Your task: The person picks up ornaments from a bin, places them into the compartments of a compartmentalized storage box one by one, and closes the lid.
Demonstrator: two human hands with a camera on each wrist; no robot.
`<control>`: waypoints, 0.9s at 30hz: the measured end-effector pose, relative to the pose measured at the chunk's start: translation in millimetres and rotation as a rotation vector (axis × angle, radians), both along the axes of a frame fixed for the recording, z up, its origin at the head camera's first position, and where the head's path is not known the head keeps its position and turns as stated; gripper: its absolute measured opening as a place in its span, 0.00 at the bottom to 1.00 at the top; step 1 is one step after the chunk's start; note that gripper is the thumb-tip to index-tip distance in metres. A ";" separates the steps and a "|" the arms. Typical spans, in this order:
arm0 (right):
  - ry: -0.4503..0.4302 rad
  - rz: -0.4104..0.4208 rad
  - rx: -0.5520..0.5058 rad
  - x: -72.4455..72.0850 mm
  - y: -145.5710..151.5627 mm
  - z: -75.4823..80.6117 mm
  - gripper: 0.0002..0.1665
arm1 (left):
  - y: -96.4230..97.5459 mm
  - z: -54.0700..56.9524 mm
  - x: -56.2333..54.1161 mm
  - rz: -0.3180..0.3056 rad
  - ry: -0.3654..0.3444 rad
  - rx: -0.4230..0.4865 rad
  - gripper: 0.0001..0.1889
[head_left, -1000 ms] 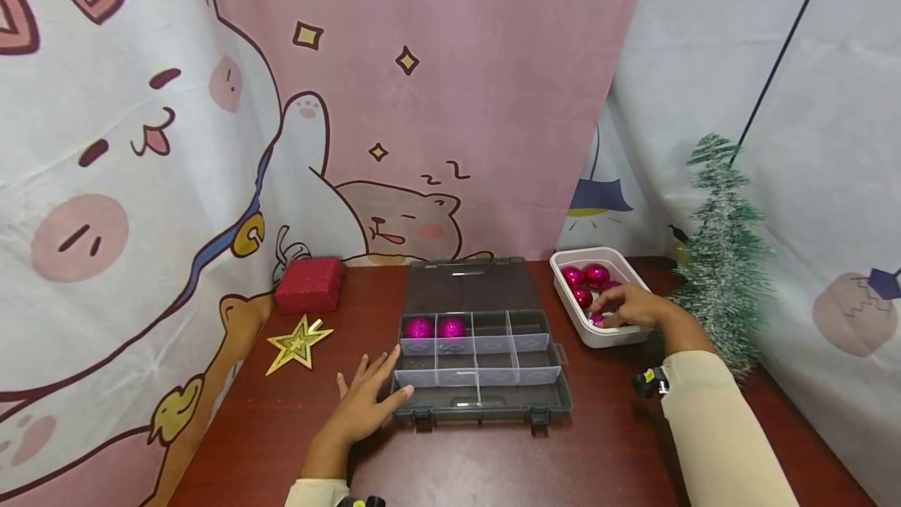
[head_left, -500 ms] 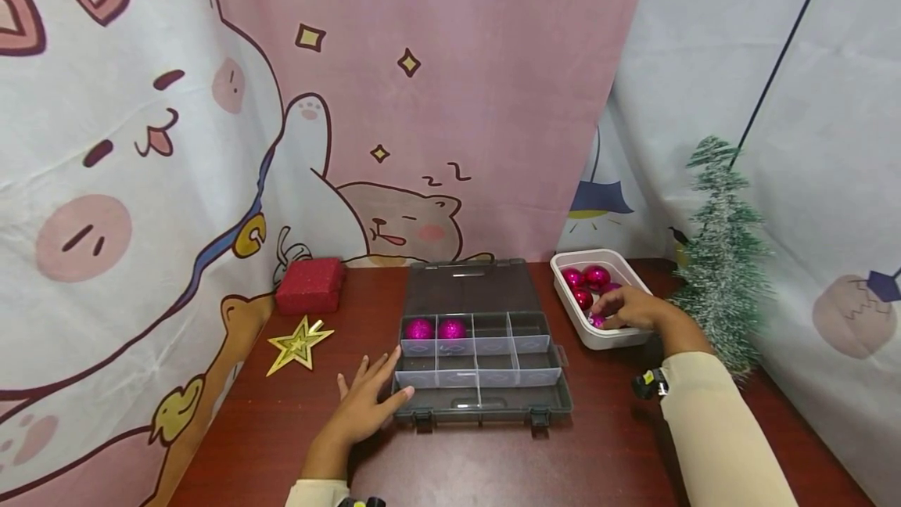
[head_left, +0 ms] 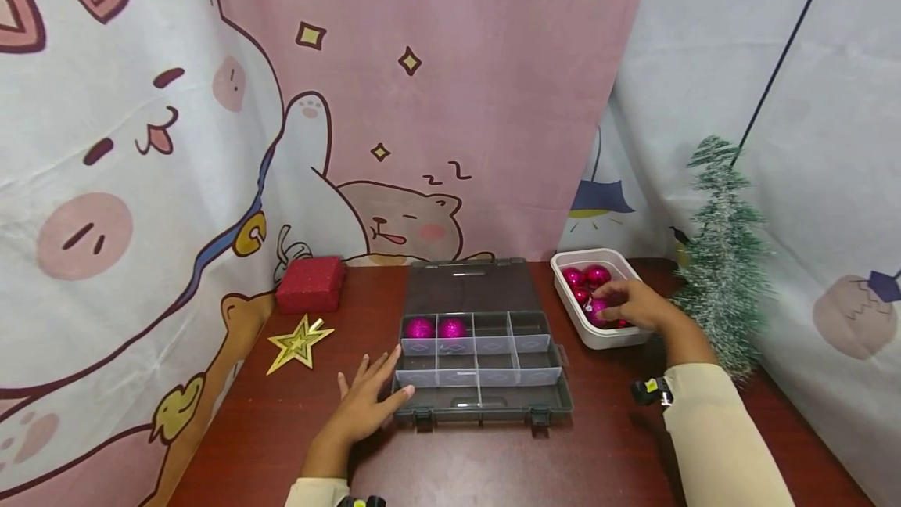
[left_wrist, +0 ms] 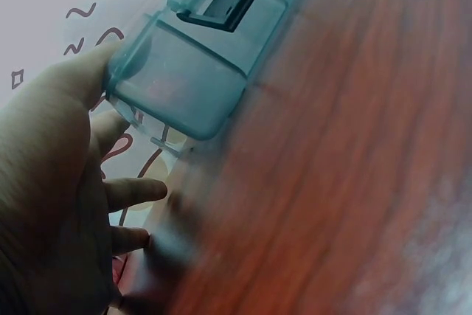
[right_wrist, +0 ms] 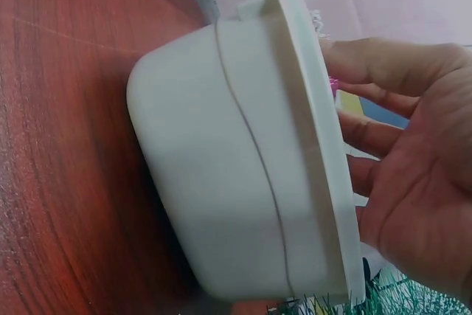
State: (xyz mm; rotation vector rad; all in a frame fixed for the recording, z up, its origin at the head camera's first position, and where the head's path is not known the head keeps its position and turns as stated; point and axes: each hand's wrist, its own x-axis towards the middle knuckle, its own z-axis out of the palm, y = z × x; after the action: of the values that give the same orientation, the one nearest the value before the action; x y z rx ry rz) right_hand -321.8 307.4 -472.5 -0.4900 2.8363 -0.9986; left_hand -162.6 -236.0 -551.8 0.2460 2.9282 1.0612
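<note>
My right hand (head_left: 637,305) reaches over the white plastic tub (head_left: 594,335) and pinches a glittery magenta Christmas ball (head_left: 597,313) with a silver cap. In the right wrist view the tub wall hides most of that ball. Shiny pink balls (head_left: 597,276) lie behind it in the tub. My left hand (head_left: 366,401) rests with spread fingers at the left side of a grey divided case (head_left: 486,396), its thumb over the front left corner. Two glittery magenta balls (head_left: 452,328) sit in separate back-row compartments of the case, whose lid (head_left: 468,288) lies folded back.
On the left are a red box (head_left: 310,285) and a gold star (head_left: 299,344). A frosted small Christmas tree (head_left: 725,272) stands right of the tub, close to the right forearm. Printed curtains (head_left: 493,100) surround the brown table (head_left: 464,468).
My right hand has risen slightly inside the tub, and the glittery ball has come up with it, showing more of itself. The left hand stays put.
</note>
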 end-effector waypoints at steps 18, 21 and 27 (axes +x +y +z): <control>0.315 -0.137 -0.204 25.9 -13.9 -10.5 0.28 | -0.3 1.5 0.6 0.000 -0.013 0.004 0.44; 0.366 -0.173 -0.255 30.3 -20.3 -12.3 0.30 | -0.1 1.2 -0.1 0.000 -0.016 0.003 0.44; 0.452 -0.173 -0.419 30.5 -32.1 -22.2 0.31 | 0.1 2.1 -0.7 0.000 -0.019 0.008 0.44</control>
State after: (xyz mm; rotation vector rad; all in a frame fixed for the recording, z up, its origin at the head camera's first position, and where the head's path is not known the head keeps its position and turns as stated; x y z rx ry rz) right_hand -291.4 275.3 -494.7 -0.5743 3.0911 -1.7327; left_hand -163.3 -236.0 -549.7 0.2344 2.9076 1.0685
